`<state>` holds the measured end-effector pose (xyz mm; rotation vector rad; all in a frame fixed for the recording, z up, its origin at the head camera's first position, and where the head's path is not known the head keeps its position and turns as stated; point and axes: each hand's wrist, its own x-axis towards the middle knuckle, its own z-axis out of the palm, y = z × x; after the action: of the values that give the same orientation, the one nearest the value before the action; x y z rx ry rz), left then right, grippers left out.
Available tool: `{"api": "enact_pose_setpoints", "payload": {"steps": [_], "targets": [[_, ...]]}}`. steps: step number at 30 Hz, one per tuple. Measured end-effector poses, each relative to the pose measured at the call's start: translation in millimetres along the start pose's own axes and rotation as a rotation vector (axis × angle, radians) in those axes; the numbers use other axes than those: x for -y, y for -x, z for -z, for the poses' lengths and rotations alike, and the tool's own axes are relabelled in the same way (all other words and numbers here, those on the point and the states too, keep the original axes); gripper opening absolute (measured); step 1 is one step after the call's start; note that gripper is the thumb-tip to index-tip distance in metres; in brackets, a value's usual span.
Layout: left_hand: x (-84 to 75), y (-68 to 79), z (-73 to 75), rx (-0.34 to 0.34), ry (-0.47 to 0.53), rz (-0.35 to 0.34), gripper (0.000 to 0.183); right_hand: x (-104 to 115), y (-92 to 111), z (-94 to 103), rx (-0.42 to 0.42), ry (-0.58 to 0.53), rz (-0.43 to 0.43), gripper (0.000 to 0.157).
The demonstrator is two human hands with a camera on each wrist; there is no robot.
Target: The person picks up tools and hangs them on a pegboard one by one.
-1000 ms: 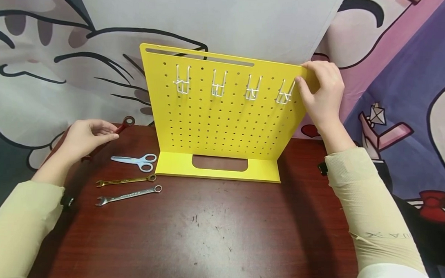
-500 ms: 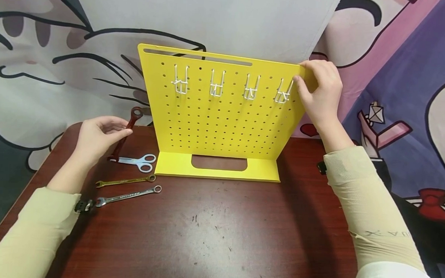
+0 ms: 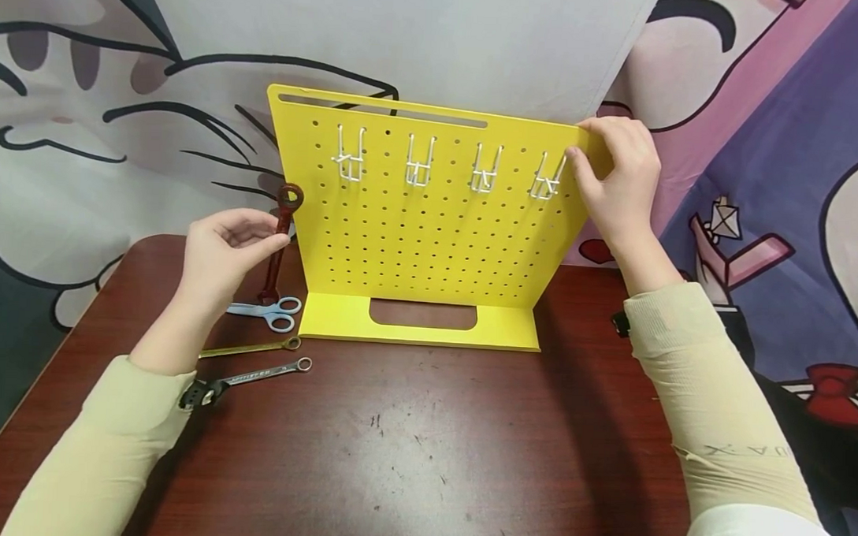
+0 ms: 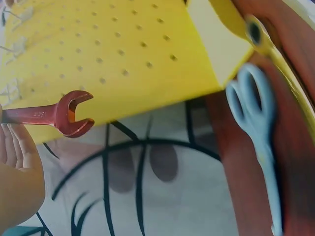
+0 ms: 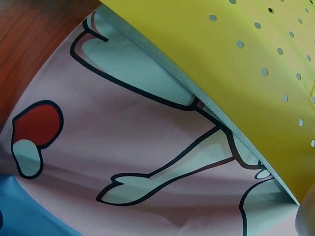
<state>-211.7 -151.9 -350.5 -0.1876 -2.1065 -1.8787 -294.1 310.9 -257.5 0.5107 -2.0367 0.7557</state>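
Observation:
My left hand pinches a red combination wrench between thumb and fingers, its ring end up, at the left edge of the yellow pegboard. In the left wrist view the open jaw end of the wrench points away from the hand. My right hand grips the upper right corner of the board, thumb on the front face. Across the board's top hang several white wire hooks, among them a leftmost hook and a rightmost hook.
Light blue scissors lie on the brown table left of the board's base. In front of them are a gold wrench and a silver wrench, both partly hidden by my left arm. A cartoon-printed cloth stands behind.
My left hand has moved right and slightly up with the red wrench, which has swung from slanted to nearly upright. The right hand still grips the board's corner.

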Motion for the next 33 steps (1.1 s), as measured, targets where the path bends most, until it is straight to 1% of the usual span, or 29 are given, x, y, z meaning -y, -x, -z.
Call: {"api": "enact_pose_setpoints", "payload": {"steps": [2, 5, 10, 13, 19, 23, 28, 33], "targets": [[-5.0, -0.7, -7.0, -0.008, 0.099, 0.001, 0.031, 0.2, 0.0, -0.1, 0.002, 0.002, -0.002, 0.025], [-12.0, -2.4, -16.9, -0.021, 0.195, 0.000, 0.032, 0.5, 0.3, -0.5, 0.005, 0.005, -0.005, 0.025], [-23.1, -5.3, -31.7, -0.025, 0.315, 0.014, 0.031, 0.4, 0.4, -0.6, 0.005, 0.007, -0.002, 0.025], [-28.7, -7.3, -39.5, -0.022, 0.357, 0.013, 0.032, 0.2, 0.2, -0.3, 0.001, 0.006, 0.002, 0.026], [-32.7, -11.3, -52.0, -0.011, 0.379, 0.024, 0.035, 0.8, -0.2, -0.2, 0.002, 0.008, 0.002, 0.025], [-30.6, -13.7, -59.1, -0.012, 0.355, 0.044, 0.039, 1.1, 0.1, -0.1, 0.002, 0.007, 0.002, 0.024], [-26.6, -16.8, -64.8, -0.008, 0.318, 0.079, 0.035, 1.1, 0.5, 0.1, -0.001, 0.006, 0.002, 0.024], [-22.0, -20.0, -68.5, -0.012, 0.314, 0.128, 0.031, 1.0, 0.8, -0.1, -0.001, 0.004, 0.004, 0.025]]}}
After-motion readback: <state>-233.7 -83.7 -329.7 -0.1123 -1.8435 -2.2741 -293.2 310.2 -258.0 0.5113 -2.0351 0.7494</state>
